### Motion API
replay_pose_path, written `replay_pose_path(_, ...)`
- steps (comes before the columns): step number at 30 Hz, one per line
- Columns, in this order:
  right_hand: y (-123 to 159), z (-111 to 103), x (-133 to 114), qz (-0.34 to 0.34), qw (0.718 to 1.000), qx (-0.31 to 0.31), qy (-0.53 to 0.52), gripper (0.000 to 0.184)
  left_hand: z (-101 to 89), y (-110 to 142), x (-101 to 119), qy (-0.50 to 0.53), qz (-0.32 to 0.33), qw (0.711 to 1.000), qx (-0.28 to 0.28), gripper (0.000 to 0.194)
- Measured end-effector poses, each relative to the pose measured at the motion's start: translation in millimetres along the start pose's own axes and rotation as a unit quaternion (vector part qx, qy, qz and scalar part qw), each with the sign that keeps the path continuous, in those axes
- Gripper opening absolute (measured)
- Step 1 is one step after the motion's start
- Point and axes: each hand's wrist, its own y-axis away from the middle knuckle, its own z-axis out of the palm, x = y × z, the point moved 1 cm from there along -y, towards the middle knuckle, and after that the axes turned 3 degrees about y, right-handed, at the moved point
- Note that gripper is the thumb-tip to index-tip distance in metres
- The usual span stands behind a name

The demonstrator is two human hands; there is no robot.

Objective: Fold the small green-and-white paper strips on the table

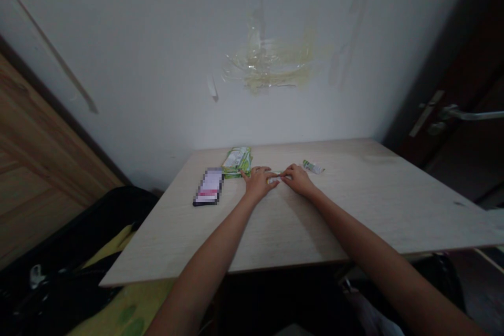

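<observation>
My left hand (259, 180) and my right hand (298, 179) work close together on the tabletop, with a small green-and-white packet (274, 179) between their fingertips. Thumb and index finger of the left hand press on the packet's left part, while its other fingers spread toward a pile. The right hand pinches the packet's right end. Fingers cover much of it, so its full shape is hidden. Just left of my left hand lies the pile of flat green-and-white packets (237, 159). Beyond my right hand is a rolled or narrow green-and-white packet (313, 167).
A phone (208, 187) with a blurred screen lies left of my left hand. The pale wooden table (346, 220) meets a wall (177, 63) with peeling tape (271, 65). A door handle (472, 114) is at right; dark bags (59, 257) are at lower left.
</observation>
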Motion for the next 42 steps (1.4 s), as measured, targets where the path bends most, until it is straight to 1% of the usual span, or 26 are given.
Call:
replay_pose_path(6,2.1,1.0,2.2,-0.01,0.999,0.02,-0.036,0.022,1.0,-1.7,-3.2,-0.001,-0.014,1.0,-0.02,0.03)
replay_pose_path(11,4.0,1.3,4.9,-0.031,0.991,0.091,-0.09,0.018,-0.8,-2.3,-4.0,0.001,-0.018,1.0,-0.024,0.029)
replay_pose_path(14,7.3,1.0,4.3,-0.034,0.99,0.109,-0.089,0.014,-1.2,-2.1,-3.4,0.0,-0.021,0.999,-0.026,0.029)
replay_pose_path(22,15.8,3.7,3.8,-0.03,0.991,0.099,-0.087,0.017,-0.4,0.2,-2.1,0.001,-0.03,0.999,-0.024,0.032)
replay_pose_path(27,18.7,0.1,-1.0,-0.014,0.993,0.086,-0.079,0.018,-1.8,1.7,-2.5,-0.002,-0.028,0.999,-0.028,0.031)
replay_pose_path(31,23.9,-2.9,-3.8,-0.035,0.995,0.069,-0.066,0.017,-1.0,1.6,-3.3,-0.001,-0.024,0.999,-0.022,0.031)
replay_pose_path(37,24.5,-1.4,-4.0,-0.028,0.996,0.081,-0.039,0.019,-0.4,1.2,-2.2,0.001,-0.03,0.999,-0.018,0.031)
replay_pose_path(42,24.3,-1.5,-8.4,-0.052,0.996,0.066,-0.017,0.017,-1.1,0.9,-1.7,0.001,-0.027,0.999,-0.019,0.031)
